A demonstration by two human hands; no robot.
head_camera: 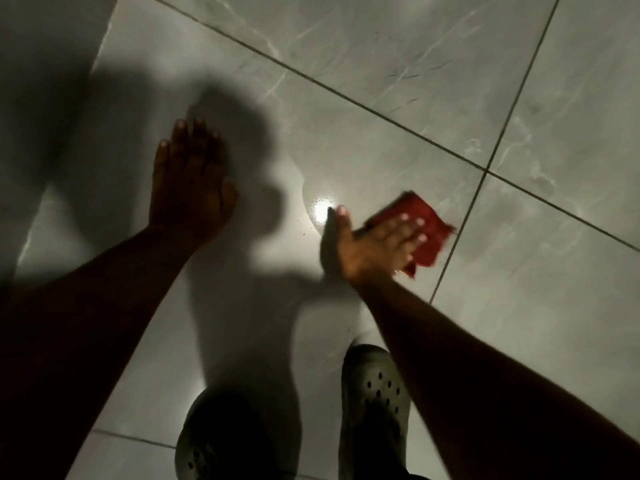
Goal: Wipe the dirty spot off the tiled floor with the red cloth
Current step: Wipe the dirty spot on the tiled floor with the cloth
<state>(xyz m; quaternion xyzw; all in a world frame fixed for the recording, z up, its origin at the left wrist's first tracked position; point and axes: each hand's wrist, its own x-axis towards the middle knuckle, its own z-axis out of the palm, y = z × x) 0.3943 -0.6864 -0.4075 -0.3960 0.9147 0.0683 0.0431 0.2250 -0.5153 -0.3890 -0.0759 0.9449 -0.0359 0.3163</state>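
Note:
The red cloth (427, 221) lies on the grey tiled floor (381, 39), right of centre and close to a grout crossing. My right hand (375, 242) lies flat on the cloth, fingers spread over it, thumb pointing up; the cloth's edges look blurred. My left hand (190, 188) hovers flat at the left in shadow, fingers straight and together, holding nothing. Dark streaky marks (408, 76) show on the tile beyond the cloth. A few tiny specks (304, 233) lie just left of my right hand.
A bright lamp reflection (322, 209) shines on the tile beside my right thumb. My two feet in grey perforated clogs (375, 393) stand at the bottom edge. Grout lines (486, 171) cross right of the cloth. Heavy shadows cover the left side.

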